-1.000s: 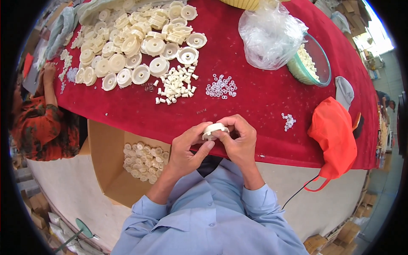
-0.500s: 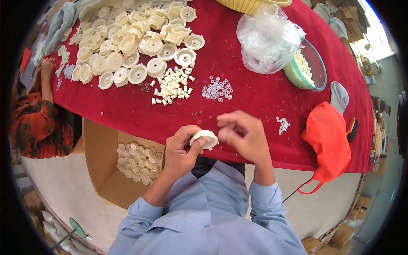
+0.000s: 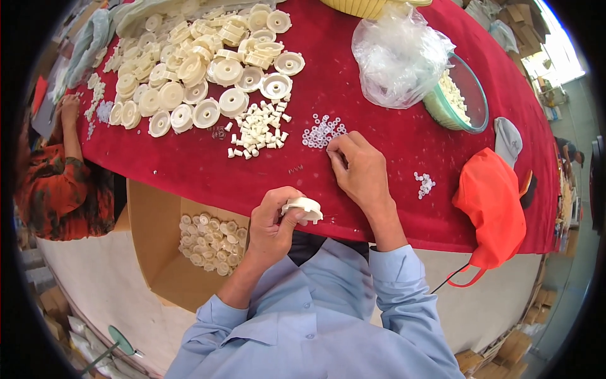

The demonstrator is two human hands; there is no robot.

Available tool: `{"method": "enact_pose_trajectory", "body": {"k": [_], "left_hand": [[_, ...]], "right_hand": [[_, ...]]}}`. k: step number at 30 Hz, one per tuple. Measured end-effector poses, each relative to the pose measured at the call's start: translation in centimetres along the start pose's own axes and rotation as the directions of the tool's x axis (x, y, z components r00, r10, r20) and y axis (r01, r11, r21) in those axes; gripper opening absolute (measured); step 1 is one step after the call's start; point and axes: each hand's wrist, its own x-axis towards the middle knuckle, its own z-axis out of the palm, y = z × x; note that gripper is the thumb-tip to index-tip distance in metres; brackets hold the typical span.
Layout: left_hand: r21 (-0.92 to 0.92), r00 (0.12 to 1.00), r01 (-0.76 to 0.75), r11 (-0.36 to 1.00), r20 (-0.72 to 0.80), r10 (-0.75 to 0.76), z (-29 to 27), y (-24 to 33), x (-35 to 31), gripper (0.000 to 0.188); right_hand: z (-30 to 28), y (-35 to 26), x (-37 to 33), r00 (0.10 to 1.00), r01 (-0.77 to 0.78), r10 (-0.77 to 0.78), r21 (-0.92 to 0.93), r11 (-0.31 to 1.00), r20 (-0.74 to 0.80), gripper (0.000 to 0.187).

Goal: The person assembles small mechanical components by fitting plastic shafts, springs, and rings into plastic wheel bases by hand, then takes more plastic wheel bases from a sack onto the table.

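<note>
Held in my left hand [image 3: 271, 221] is a cream round plastic cap [image 3: 304, 207] with small tabs along its rim, just over the table's near edge. My right hand [image 3: 361, 165] reaches over the table, its fingertips closed together at the near right edge of a pile of small translucent ring washers [image 3: 320, 129]. Anything between those fingertips is hidden. Left of the washers is a pile of small cream plugs [image 3: 257, 129]. Behind the plugs spreads a large heap of cream round caps [image 3: 189, 63].
A cardboard box [image 3: 151, 252] with finished-looking caps [image 3: 211, 243] stands below the table, left. Right are a small washer group [image 3: 424, 185], an orange-red cloth item [image 3: 489, 202], a glass bowl [image 3: 476, 104] of plugs and a clear plastic bag [image 3: 394, 60]. Another person's sleeve [image 3: 60, 196] is at left.
My right hand has moved forward, away from the cap, to the edge of the washer pile. My left hand still holds the cap, now tilted a little differently.
</note>
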Motion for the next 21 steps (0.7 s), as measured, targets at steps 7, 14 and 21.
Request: {"method": "enact_pose_trajectory", "body": {"k": [7,14,21], "left_hand": [[-0.038,1.000,0.019,0.999,0.023,-0.018,-0.4,0.0,0.1,0.024],[0.011,0.993,-0.013,1.000,0.114,0.012,-1.0,0.0,0.0,0.021],[0.032,0.988,-0.073,0.997,0.141,0.068,-1.1,-0.2,0.1,0.016]], "right_hand": [[-0.3,0.2,0.4,0.999,0.034,-0.032,-0.038,0.999,0.041,0.011],[-1.6,-0.5,-0.4,0.989,0.031,-0.022,-0.062,0.998,0.143,0.012],[-2.4,0.0,-0.9,0.998,-0.057,0.057,0.045,0.997,0.006,0.011]]}}
